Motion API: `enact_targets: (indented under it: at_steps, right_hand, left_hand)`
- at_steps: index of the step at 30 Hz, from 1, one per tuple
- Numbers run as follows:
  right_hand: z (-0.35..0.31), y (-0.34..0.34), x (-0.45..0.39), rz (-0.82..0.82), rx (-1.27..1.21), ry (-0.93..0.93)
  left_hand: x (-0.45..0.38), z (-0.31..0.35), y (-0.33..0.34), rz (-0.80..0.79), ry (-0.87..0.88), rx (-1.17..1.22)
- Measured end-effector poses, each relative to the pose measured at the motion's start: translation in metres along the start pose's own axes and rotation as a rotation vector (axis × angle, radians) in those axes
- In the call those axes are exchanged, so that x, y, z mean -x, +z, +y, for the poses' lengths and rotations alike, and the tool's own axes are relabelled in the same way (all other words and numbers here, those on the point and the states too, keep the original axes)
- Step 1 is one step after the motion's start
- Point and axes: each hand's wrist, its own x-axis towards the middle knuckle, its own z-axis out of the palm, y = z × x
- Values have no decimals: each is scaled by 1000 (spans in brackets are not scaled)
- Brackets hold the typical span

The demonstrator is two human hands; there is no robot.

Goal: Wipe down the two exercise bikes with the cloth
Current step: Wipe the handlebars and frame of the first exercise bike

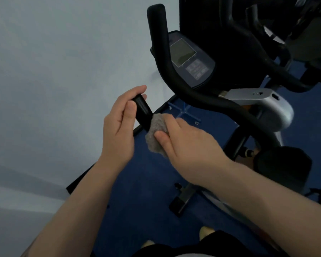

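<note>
The near exercise bike (263, 110) has black curved handlebars, a dark console with a grey screen (183, 52) and a silver housing. My left hand (119, 127) grips the end of the near black handlebar grip (142, 108). My right hand (185, 141) presses a fluffy grey cloth (156, 134) around that same grip, just below my left hand. A second bike (278, 25) shows as dark bars at the top right, largely cut off.
A pale wall (54, 71) fills the left side, with a black skirting strip along the blue floor (146, 191). The bike's black floor stabiliser (182, 201) and a black saddle (283, 166) lie to the right. My feet show at the bottom edge.
</note>
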Motion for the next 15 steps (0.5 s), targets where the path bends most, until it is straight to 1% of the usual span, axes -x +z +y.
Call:
enact_targets:
  at_steps: [2, 6, 8, 10, 12, 15]
  right_hand:
    - [17, -10, 1, -155, 81, -80]
    - [45, -27, 0, -427, 44, -182]
    - [60, -37, 5, -568, 37, -227]
    - [76, -47, 7, -695, 54, -284]
    - [91, -53, 1, -779, 96, -346]
    - [97, -43, -7, -786, 84, -409]
  left_hand:
    - [2, 0, 8, 51, 7, -9]
    - [9, 6, 30, 191, -32, 19]
    - [13, 7, 36, 263, -50, -55]
    - [17, 8, 40, 315, -30, -178]
    - [23, 9, 46, 314, 28, -299]
    - [39, 6, 63, 283, 112, -507]
